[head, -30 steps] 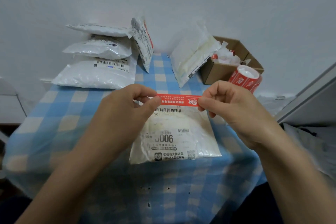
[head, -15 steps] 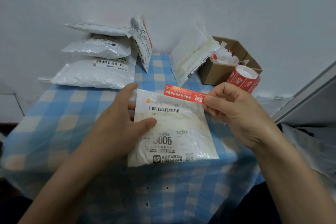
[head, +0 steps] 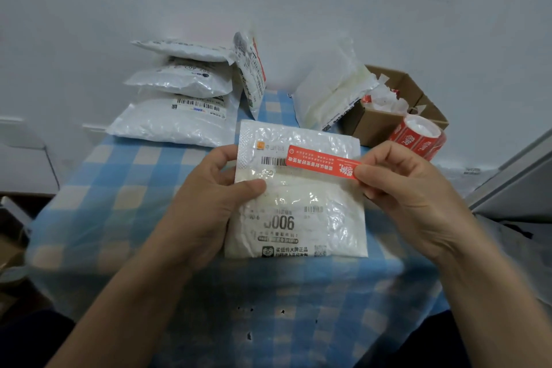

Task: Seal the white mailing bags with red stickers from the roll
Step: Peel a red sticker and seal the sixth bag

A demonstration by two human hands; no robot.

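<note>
The left hand [head: 206,203] pinches the white mailing bag [head: 301,203] at its left edge, thumb on the front, fingers behind. The bag, held over the middle of the blue-checked bench [head: 119,188], is glossy and crinkled, printed with barcodes and large black digits. A red sticker [head: 322,161] with white print crosses its upper right. The right hand [head: 412,200] pinches the sticker's right end. The roll [head: 418,140] stands just beyond.

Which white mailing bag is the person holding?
The front bag printed 006, in the left hand; right hand pinches the red sticker; other bags lie stacked or leaning behind.
</note>
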